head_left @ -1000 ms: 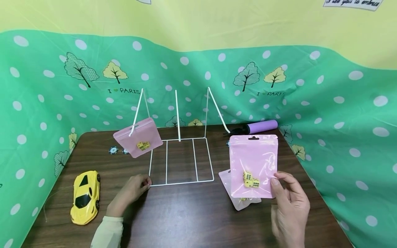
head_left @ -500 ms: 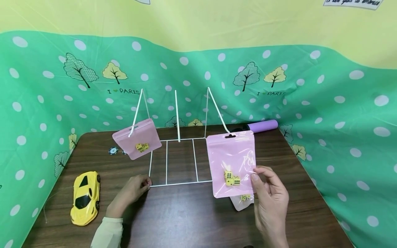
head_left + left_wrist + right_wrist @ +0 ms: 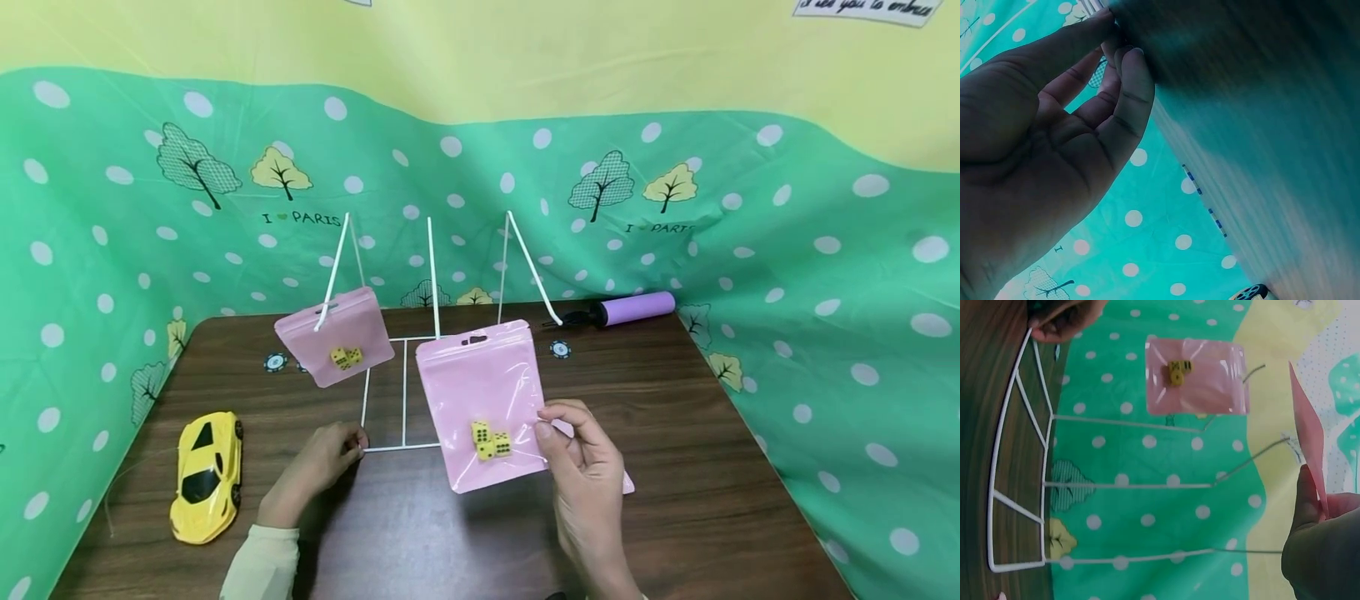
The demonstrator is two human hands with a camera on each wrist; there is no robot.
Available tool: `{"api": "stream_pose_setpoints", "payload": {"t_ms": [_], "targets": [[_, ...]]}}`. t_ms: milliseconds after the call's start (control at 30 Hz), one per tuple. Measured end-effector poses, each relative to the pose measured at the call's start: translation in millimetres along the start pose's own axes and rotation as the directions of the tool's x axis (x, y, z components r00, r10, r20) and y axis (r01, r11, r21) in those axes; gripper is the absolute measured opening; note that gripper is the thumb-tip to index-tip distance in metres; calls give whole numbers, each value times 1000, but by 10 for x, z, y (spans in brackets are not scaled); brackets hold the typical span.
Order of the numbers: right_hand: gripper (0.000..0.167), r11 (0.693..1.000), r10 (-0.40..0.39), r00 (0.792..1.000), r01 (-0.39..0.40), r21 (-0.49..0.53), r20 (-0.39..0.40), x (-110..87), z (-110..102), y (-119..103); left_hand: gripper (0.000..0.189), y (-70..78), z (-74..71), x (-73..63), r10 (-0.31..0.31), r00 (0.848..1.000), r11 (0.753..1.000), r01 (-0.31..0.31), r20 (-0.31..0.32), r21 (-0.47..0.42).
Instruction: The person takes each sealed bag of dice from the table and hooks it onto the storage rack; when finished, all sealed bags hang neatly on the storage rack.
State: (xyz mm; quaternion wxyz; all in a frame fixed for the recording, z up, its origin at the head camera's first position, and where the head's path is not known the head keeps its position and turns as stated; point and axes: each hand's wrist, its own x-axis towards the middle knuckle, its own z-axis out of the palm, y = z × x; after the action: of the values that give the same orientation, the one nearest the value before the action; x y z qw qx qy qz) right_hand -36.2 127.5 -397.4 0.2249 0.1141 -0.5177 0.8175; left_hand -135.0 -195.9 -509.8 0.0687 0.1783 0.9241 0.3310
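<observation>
The right hand (image 3: 588, 475) pinches a pink bag (image 3: 480, 383); nearer the left edge of the surface (image 3: 420, 533), the left hand (image 3: 324, 457) pinches the white rack (image 3: 405, 396).

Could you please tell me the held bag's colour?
The bag is pink, seen best in the head view.

Brown table (image 3: 697, 467), yellow car (image 3: 206, 479), white rack (image 3: 437, 325), purple pump (image 3: 637, 308), poker chips (image 3: 560, 349)

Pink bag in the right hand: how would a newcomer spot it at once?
On the wooden table stands a white wire rack. Overlapping its base in the head view, the pink bag shows yellow dice inside. Unlike the hanging bag on the rack, this one is pinched at its side edge by the right hand.
</observation>
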Motion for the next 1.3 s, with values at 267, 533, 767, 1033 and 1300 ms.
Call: {"api": "stream_pose_setpoints", "payload": {"t_ms": [267,533,767,1033,1300], "targets": [[26,1000,-4,999,4,5,52,-31,169,160,19,-15,-9,2,18,1000,1000,-18,-7,14],[21,999,29,999,-28,-25,29,-31,238,261,20,-39,-14,-20,5,1000,1000,-5,-17,0],[19,998,45,999,-46,-46,-19,-27,230,329,19,-21,2,-11,3,1000,1000,-4,-5,-24],[19,1000,14,1000,-14,-2,-15,-25,249,362,19,-4,-8,-6,-16,1000,999,16,-2,-32],[18,999,39,999,-39,-21,-27,-68,243,371,18,-16,-8,-9,-8,1000,1000,8,-8,-10]]}}
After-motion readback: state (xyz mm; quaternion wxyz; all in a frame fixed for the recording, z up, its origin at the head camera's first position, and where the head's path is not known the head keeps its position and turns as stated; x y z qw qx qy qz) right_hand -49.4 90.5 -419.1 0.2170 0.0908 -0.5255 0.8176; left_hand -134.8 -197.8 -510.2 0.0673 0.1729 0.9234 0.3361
